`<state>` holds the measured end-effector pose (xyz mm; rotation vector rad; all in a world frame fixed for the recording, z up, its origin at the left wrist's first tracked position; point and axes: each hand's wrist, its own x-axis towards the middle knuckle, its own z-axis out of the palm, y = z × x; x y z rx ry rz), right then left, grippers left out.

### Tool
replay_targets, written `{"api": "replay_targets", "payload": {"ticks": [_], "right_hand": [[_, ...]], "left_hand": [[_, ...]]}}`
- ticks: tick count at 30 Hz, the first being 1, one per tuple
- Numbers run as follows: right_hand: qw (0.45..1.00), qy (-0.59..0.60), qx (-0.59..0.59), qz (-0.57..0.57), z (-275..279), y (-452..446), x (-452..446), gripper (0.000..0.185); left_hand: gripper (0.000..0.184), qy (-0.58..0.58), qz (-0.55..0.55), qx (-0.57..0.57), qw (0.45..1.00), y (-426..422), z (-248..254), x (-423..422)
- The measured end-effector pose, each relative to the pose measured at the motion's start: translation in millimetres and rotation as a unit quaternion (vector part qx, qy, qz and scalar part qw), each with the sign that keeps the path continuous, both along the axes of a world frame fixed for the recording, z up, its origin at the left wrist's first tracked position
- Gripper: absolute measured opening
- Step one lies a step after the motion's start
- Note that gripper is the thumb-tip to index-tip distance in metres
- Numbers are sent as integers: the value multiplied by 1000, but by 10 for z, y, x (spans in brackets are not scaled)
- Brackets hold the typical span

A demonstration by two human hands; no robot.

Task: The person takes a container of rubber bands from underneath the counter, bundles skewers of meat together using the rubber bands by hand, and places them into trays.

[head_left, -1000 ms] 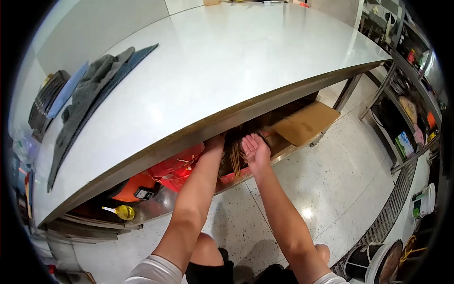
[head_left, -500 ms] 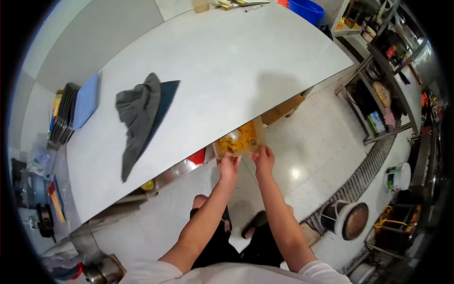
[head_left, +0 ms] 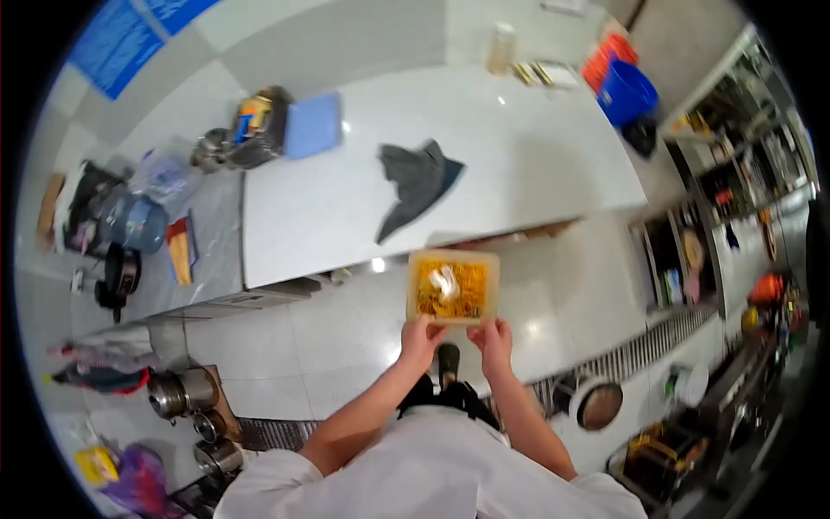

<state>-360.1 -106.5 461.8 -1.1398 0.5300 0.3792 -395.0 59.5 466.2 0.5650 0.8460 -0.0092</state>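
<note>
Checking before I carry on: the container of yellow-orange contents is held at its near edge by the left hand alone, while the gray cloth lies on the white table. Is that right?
Not quite: the head view shows both the left hand and the right hand holding the container at its near edge. The gray cloth does lie on the white table.

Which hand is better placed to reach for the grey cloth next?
Left, probably: the left hand is more nearly in line with the grey cloth; the right hand is farther right. Both hold the container, so neither is free.
</note>
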Motion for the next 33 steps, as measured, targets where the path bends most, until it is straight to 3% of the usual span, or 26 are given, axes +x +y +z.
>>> {"api": "replay_targets", "payload": {"ticks": [4,9,13,15,25,33], "right_hand": [[995,-6,20,96,85,797,-18,26],[976,-25,46,212,244,2003,-83,24],[952,-44,42,301,198,3074,-178,22],[941,-23,32,335,285,3663,-182,34],[930,-22,33,366,379,5655,-507,32],[931,-35,8,363,-9,6719,-305,33]], "left_hand": [[10,-6,126,45,991,637,182,-293],[16,-16,250,54,967,1694,355,-644],[17,-35,308,51,949,2641,174,-1009],[17,-28,313,53,948,3176,317,-1088],[18,0,302,89,949,5222,234,-1370],[22,10,256,101,961,6324,98,-1278]]}}
